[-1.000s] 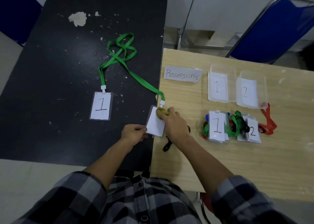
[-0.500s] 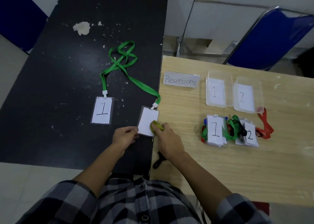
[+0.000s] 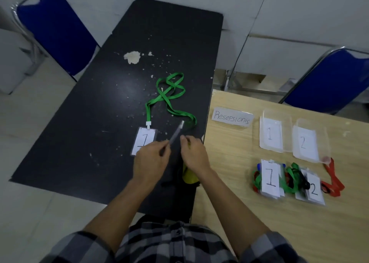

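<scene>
A clear badge holder (image 3: pixel 176 133), clipped to one end of a green lanyard (image 3: pixel 169 95), is held up edge-on just above the black table (image 3: pixel 95 127), pinched at its near end between the thumb and curled fingers of the left hand (image 3: pixel 150 161). Just beside it, the right hand (image 3: pixel 194 153) has its fingers closed round a yellow cloth (image 3: pixel 188 176), whose loose end hangs below the wrist. The work appears to be the wiping of badges, and it looks only partly done: one face of this holder seems to have been cleaned and the other is likely next. A second badge marked "1" (image 3: pixel 144 138) lies flat at the lanyard's other end, partly behind the left hand, and two piles of badges (image 3: pixel 270 180) wait on the wooden table (image 3: pixel 259 232) below clear trays (image 3: pixel 276 132) numbered 1 and 2 and a sign reading "Resepsionis" (image 3: pixel 232 118). A second ago the holder lay flat at the seam of the two tables, the cloth pressed on it and the left hand pinning its corner; it has since been lifted and turned on edge, and the camera has swung left.
</scene>
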Motion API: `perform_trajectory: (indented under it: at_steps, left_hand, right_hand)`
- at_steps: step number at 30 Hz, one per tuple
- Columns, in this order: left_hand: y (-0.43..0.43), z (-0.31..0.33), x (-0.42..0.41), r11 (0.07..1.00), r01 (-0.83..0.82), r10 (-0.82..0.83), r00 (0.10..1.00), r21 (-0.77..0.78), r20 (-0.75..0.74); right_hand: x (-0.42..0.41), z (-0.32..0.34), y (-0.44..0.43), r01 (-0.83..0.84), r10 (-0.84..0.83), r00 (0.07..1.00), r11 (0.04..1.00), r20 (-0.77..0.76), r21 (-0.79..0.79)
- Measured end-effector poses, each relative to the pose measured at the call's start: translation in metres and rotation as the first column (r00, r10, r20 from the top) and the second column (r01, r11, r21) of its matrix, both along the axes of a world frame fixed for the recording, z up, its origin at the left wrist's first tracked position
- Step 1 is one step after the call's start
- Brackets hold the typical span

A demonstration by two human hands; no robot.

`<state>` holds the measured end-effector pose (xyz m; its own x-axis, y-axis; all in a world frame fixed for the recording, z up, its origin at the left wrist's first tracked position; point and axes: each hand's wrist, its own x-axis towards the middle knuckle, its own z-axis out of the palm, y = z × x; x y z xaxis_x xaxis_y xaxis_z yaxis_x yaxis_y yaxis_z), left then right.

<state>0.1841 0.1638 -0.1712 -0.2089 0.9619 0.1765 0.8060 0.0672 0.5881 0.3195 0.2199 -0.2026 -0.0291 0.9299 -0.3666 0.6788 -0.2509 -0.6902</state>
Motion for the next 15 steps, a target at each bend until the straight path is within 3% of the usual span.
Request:
perform_trajectory:
  at_steps: [1,3,8,12,15]
  left_hand:
    - [0.000,0.001,0.004,0.998,0.060,-0.059,0.993,0.005,-0.105]
    - [-0.001,0.001,0.014,0.986,0.164,-0.158,0.963,0.008,-0.217]
    - [0.008,0.003,0.025,0.964,0.259,-0.244,0.950,0.059,-0.193]
    - [0.027,0.017,0.017,0.993,0.100,-0.087,0.981,-0.069,0.175]
    - [0.057,0.041,0.014,0.982,0.081,0.017,0.862,-0.171,0.507]
  right_hand:
    - [-0.003,0.011,0.006,0.065,-0.080,0.983,0.993,-0.165,-0.097]
    - [-0.005,0.024,0.017,0.127,-0.200,0.925,0.964,-0.322,-0.235]
    - [0.004,0.038,0.026,0.266,-0.317,0.894,0.944,-0.316,-0.192]
    - [0.021,0.071,0.032,0.232,-0.282,0.856,0.959,-0.433,-0.166]
    - [0.030,0.103,0.040,0.169,-0.204,0.849,0.979,-0.487,-0.115]
